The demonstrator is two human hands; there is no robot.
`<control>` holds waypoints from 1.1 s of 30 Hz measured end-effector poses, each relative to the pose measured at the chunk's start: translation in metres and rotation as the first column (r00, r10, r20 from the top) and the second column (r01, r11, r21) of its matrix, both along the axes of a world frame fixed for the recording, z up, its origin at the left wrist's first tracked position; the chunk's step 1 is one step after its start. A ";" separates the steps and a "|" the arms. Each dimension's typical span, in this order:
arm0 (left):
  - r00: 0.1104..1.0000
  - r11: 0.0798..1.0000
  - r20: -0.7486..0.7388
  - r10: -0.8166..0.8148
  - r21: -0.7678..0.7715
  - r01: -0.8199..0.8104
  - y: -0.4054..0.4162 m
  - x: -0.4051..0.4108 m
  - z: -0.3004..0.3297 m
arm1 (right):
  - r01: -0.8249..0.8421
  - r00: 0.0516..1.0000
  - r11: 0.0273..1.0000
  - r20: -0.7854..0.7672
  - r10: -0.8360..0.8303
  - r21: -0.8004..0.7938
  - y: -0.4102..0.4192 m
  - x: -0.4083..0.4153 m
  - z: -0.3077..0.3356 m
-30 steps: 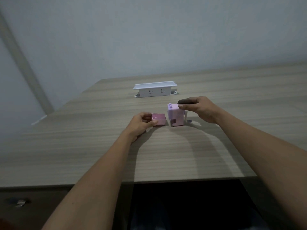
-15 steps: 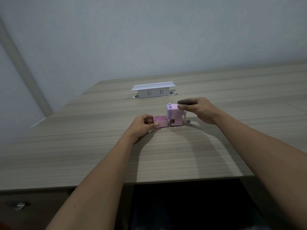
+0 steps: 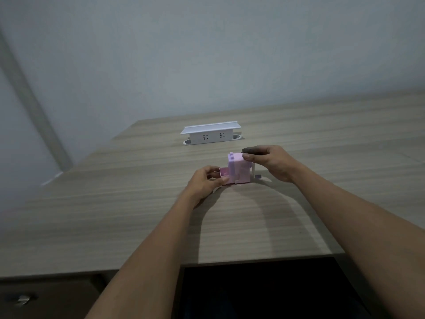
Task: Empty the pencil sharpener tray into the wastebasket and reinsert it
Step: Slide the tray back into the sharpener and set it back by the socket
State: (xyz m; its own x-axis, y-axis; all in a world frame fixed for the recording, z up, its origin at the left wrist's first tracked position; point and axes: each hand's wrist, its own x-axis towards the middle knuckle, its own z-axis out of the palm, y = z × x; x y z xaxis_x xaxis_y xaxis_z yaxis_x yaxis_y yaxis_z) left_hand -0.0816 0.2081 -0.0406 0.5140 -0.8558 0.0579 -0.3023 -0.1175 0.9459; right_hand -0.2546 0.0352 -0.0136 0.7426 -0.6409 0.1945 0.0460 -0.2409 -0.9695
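A pink pencil sharpener (image 3: 240, 170) stands upright on the wooden table (image 3: 253, 222), its crank handle (image 3: 255, 172) on the right side. My right hand (image 3: 269, 162) grips the sharpener's top between thumb and fingers. My left hand (image 3: 204, 181) pinches the small pink tray (image 3: 224, 173), which sits partly inside the sharpener's left side with its outer end still sticking out. No wastebasket is in view.
A white socket box (image 3: 211, 134) with a raised lid stands at the back of the table, near its left corner. The table's near edge (image 3: 138, 270) runs below my forearms, with a dark gap (image 3: 264, 291) beneath it. A grey wall rises behind.
My left hand has pushed the tray rightwards, from lying apart beside the sharpener to partway into its left side. My right hand has kept its hold on the sharpener's top.
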 end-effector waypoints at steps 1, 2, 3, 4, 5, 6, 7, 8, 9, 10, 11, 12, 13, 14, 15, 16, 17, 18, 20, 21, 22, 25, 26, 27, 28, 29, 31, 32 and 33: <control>1.000 1.000 0.007 0.002 0.001 -0.002 -0.002 -0.002 0.000 | 0.000 1.000 1.000 0.002 0.000 -0.001 0.001 0.001 0.000; 1.000 1.000 0.018 0.001 0.004 -0.001 -0.005 -0.004 0.000 | -0.001 1.000 1.000 0.002 0.001 -0.004 0.001 0.001 0.000; 0.999 1.000 0.034 -0.005 0.010 0.005 -0.007 -0.007 0.000 | -0.001 1.000 1.000 0.003 0.001 -0.006 0.002 0.002 -0.001; 0.999 1.000 0.049 -0.014 0.018 0.013 -0.009 -0.010 0.000 | 0.002 1.000 1.000 0.009 -0.002 -0.002 0.002 0.002 -0.002; 0.998 0.999 0.059 -0.024 0.023 0.023 -0.011 -0.013 0.000 | 0.008 1.000 1.000 0.021 -0.009 0.006 0.003 0.003 -0.003; 0.998 0.999 0.063 -0.031 0.022 0.030 -0.014 -0.015 0.000 | 0.019 0.999 1.000 0.035 -0.019 0.012 0.003 0.003 -0.004; 0.997 0.999 0.065 -0.035 0.020 0.033 -0.016 -0.016 0.001 | 0.028 0.998 1.000 0.049 -0.028 0.012 0.004 0.002 -0.005; 0.997 0.999 0.067 -0.043 0.020 0.042 -0.016 -0.015 0.001 | 0.035 0.998 0.999 0.059 -0.035 0.011 0.004 0.002 -0.006; 0.996 0.998 0.065 -0.059 0.024 0.058 -0.017 -0.014 0.003 | 0.039 0.997 0.999 0.064 -0.039 0.007 0.005 0.002 -0.006; 0.995 0.996 0.059 -0.081 0.034 0.079 -0.016 -0.014 0.004 | 0.039 0.997 0.999 0.064 -0.039 0.000 0.006 0.000 -0.006; 0.994 0.995 0.048 -0.097 0.041 0.095 -0.015 -0.013 0.006 | 0.039 0.997 0.999 0.062 -0.038 -0.012 0.006 -0.001 -0.007; 0.994 0.994 0.041 -0.098 0.040 0.097 -0.014 -0.013 0.007 | 0.044 0.997 0.999 0.061 -0.043 -0.024 0.006 -0.003 -0.007; 0.996 0.997 0.047 -0.079 0.028 0.078 -0.014 -0.012 0.010 | 0.054 0.996 0.998 0.066 -0.052 -0.032 0.004 -0.005 -0.007; 0.997 0.999 0.061 -0.047 0.005 0.046 -0.013 -0.012 0.011 | 0.064 0.995 0.997 0.077 -0.062 -0.030 0.003 -0.007 -0.008; 0.998 0.999 0.068 -0.018 -0.025 0.019 -0.013 -0.011 0.013 | 0.070 0.994 0.997 0.087 -0.068 -0.022 0.002 -0.009 -0.010; 0.998 0.999 0.060 -0.008 -0.053 0.011 -0.014 -0.011 0.014 | 0.067 0.994 0.998 0.090 -0.065 -0.016 0.001 -0.012 -0.012; 0.999 0.997 0.040 -0.018 -0.073 0.021 -0.015 -0.011 0.015 | 0.053 0.995 0.999 0.083 -0.051 -0.010 0.002 -0.014 -0.015; 0.999 0.995 0.017 -0.040 -0.088 0.042 -0.016 -0.012 0.015 | 0.029 0.997 1.000 0.070 -0.029 0.000 0.002 -0.015 -0.018; 0.996 0.989 -0.016 -0.088 -0.121 0.085 -0.019 -0.016 0.015 | -0.021 0.999 1.000 0.047 0.020 0.019 0.002 -0.017 -0.024; 0.995 0.987 -0.027 -0.100 -0.131 0.096 -0.021 -0.017 0.016 | -0.029 0.999 0.999 0.045 0.028 0.021 0.003 -0.016 -0.025; 0.994 0.986 -0.032 -0.103 -0.136 0.098 -0.023 -0.019 0.016 | -0.024 0.998 0.999 0.052 0.023 0.023 0.002 -0.016 -0.025; 0.994 0.985 0.001 -0.110 -0.135 0.109 -0.033 -0.019 0.021 | 0.002 0.997 1.000 0.076 -0.003 0.011 -0.002 -0.016 -0.021; 0.993 0.984 0.017 -0.116 -0.136 0.117 -0.037 -0.018 0.025 | 0.007 0.997 1.000 0.078 -0.007 -0.003 -0.005 -0.016 -0.017; 0.992 0.982 0.031 -0.122 -0.138 0.125 -0.043 -0.016 0.029 | 0.012 0.997 1.000 0.073 -0.011 -0.018 -0.009 -0.016 -0.013; 0.991 0.981 0.045 -0.128 -0.139 0.133 -0.048 -0.015 0.034 | 0.018 0.998 0.999 0.066 -0.017 -0.028 -0.013 -0.016 -0.008; 0.989 0.981 0.060 -0.132 -0.138 0.139 -0.054 -0.013 0.038 | 0.024 0.998 0.999 0.059 -0.021 -0.039 -0.018 -0.015 -0.004; 0.986 0.978 0.088 -0.140 -0.140 0.152 -0.070 -0.009 0.044 | 0.040 0.998 0.997 0.057 -0.036 -0.063 -0.032 -0.011 0.003; 0.985 0.978 0.100 -0.144 -0.140 0.157 -0.078 -0.006 0.046 | 0.052 0.997 0.996 0.061 -0.048 -0.068 -0.040 -0.009 0.005; 0.984 0.977 0.107 -0.142 -0.142 0.157 -0.085 -0.003 0.049 | 0.059 0.996 0.996 0.065 -0.054 -0.070 -0.047 -0.006 0.007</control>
State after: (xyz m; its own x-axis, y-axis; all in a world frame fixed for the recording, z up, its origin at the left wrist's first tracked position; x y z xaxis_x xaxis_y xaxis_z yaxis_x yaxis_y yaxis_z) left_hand -0.0851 0.1226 0.0085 0.3667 -0.9005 0.2338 -0.3961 0.0763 0.9150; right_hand -0.2604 -0.0121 -0.0063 0.6904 -0.6642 0.2867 0.0905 -0.3140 -0.9451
